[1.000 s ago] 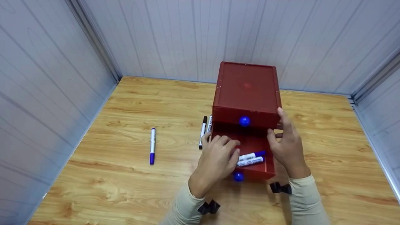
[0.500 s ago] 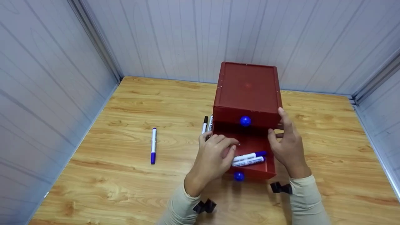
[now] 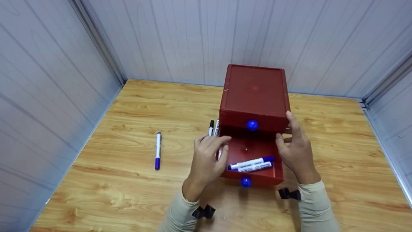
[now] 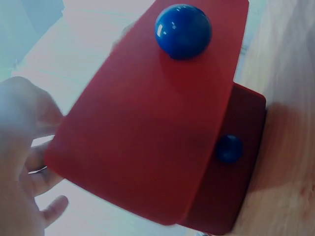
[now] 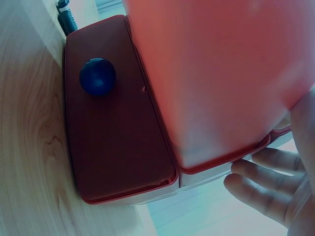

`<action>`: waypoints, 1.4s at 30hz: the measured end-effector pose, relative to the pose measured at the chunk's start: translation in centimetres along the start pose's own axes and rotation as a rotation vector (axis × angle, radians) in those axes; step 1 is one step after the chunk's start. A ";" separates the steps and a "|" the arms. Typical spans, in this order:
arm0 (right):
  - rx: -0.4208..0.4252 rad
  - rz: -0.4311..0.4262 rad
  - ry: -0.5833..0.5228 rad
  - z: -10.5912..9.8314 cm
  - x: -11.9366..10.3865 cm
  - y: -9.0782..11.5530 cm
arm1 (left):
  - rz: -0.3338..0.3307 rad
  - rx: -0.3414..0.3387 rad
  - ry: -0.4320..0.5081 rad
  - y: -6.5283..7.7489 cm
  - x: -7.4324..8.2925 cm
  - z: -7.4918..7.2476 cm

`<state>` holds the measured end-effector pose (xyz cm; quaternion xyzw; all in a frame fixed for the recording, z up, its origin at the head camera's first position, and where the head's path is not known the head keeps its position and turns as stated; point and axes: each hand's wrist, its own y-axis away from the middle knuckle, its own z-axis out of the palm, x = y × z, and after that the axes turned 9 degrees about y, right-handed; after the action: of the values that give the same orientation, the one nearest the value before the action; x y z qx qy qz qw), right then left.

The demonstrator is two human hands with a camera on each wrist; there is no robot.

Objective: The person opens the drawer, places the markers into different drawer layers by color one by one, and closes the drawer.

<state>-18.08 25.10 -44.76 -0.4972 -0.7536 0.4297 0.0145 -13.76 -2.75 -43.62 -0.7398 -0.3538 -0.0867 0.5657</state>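
On a wood-grain desk (image 3: 96,193) before pale panelled walls (image 3: 183,42): a red cabinet (image 3: 254,91) with one drawer (image 3: 262,148) pulled out, two blue-capped markers (image 3: 255,167) inside, left to right near its front. Just left of these, the left hand (image 3: 206,158), nearer than the right hand (image 3: 296,151) to the lone marker (image 3: 158,150) well left on the desk, long axis near to far. Fingers apparently released: left ones loosely curved at the drawer's left rim, right ones extended at the cabinet's right side.

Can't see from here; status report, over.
Left hand at left edge of open drawer, hold unclear. Right hand at right side of red drawer unit. Two blue markers in drawer. No obstruction visible in front.
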 end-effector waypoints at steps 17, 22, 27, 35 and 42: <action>0.000 0.003 -0.020 0.1 0.2 0.0 | -0.162 0.149 -0.108 2.8 -6.4 -3.7; 0.001 0.001 -0.014 0.0 0.1 0.2 | -0.216 0.153 -0.146 3.3 -7.5 -5.0; -0.007 0.003 -0.005 0.0 0.1 0.1 | -0.262 0.148 -0.213 3.6 -8.3 -6.1; 0.001 -0.003 0.009 -0.1 0.2 0.1 | -0.413 0.069 -0.332 4.3 -9.1 -7.1; 0.000 -0.004 0.006 0.0 0.2 0.1 | -0.522 0.040 -0.394 4.8 -9.9 -8.2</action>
<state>-18.13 25.25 -44.94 -0.4969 -0.7545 0.4284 0.0175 -15.83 -14.84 -49.76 -0.6153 -0.6360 -0.0769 0.4594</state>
